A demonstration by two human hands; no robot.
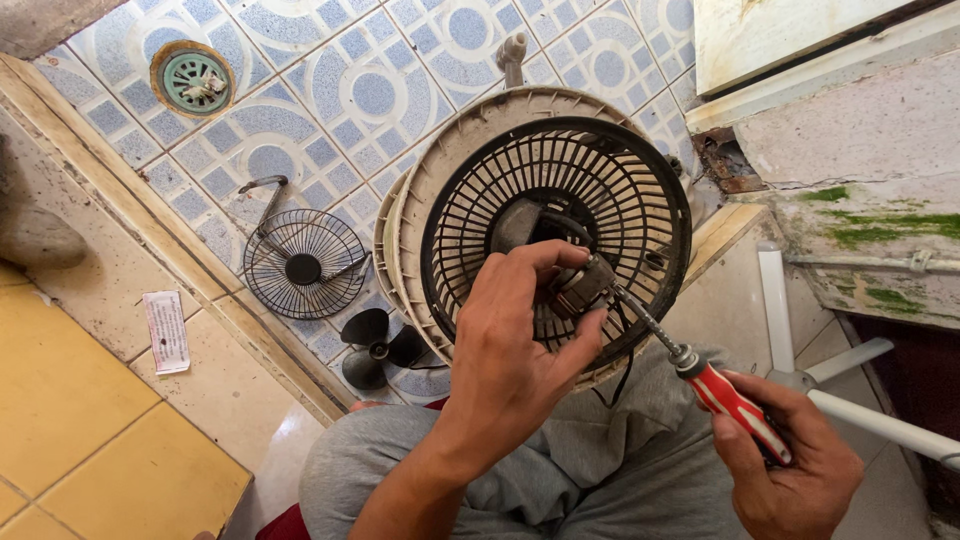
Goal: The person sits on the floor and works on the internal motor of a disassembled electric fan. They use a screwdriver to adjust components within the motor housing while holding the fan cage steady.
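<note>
Head view, looking down over your lap:

- Your left hand [520, 350]: closed around a small fan motor [578, 287], fingers over the top and thumb under it, holding it in front of the dark grille.
- Your right hand [795, 470]: wrapped tight round the red-and-white handle of a screwdriver [735, 400]. Its metal shaft runs up and to the left, and the tip meets the motor's side; the exact screw is too small to make out.
- Fan housing [420, 210]: round, beige, standing tilted against your knees. A black plastic grille [640, 170] is set in its face, and the motor sits at the centre of that grille.
- Thin dark wires hang from the motor toward your grey trousers [620, 460].
- Wire fan guard [300, 262]: round, dark metal, lying flat on the tiled floor left of the housing, with a curved handle at its upper edge.
- Fan blade [378, 345]: black, three lobes, on the floor just below the wire guard and beside the housing rim.
- Floor [370, 95]: blue-and-white patterned tiles, with a round drain cover [193, 80] at upper left.
- Paper slip [167, 332]: white, printed, lying on the beige step at left.
- White fan stand legs [860, 400]: on the floor at right, close behind your right hand
</note>
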